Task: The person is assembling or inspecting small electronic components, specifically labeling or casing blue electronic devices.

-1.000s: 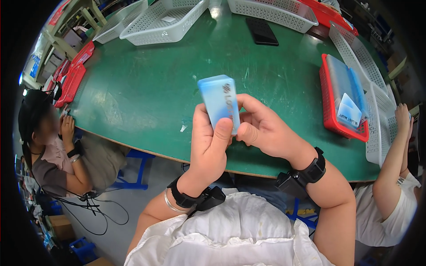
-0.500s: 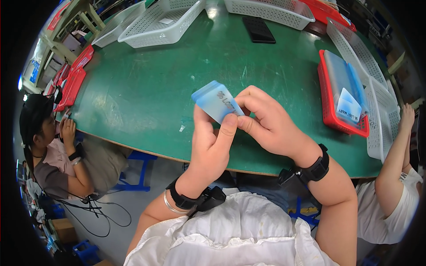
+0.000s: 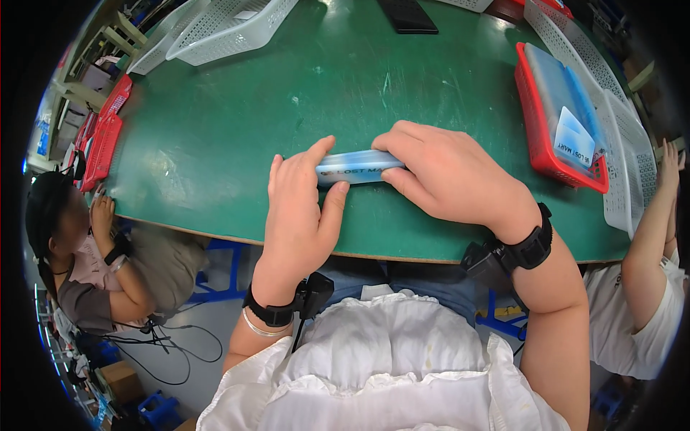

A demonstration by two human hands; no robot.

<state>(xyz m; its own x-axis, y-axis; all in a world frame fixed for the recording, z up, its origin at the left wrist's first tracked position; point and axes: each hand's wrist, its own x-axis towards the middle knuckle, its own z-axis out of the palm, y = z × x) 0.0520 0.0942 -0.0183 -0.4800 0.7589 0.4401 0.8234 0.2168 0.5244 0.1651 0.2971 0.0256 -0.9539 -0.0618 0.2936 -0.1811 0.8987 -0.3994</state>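
Just above the green table (image 3: 215, 136), near its front edge, I hold a small stack of blue-and-white cards (image 3: 356, 167) level between both hands. Dark print runs along its side facing me. My left hand (image 3: 295, 205) closes around the left end, thumb in front and index finger behind, with its other fingers spread. At the right end, my right hand (image 3: 456, 172) pinches the stack between thumb and bent fingers. How many cards there are cannot be made out.
To the right, a red basket (image 3: 530, 118) holds blue sheets and a loose blue-white card (image 3: 573, 136). White perforated baskets (image 3: 624, 154) stand beside it, and another white basket (image 3: 233, 36) is at the far left. A black phone (image 3: 408, 16) lies at the back. People sit on both sides.
The stack has turned from a slanted, face-up position to lying crosswise and level. My left hand has moved left to its end, and the right hand now grips the opposite end.
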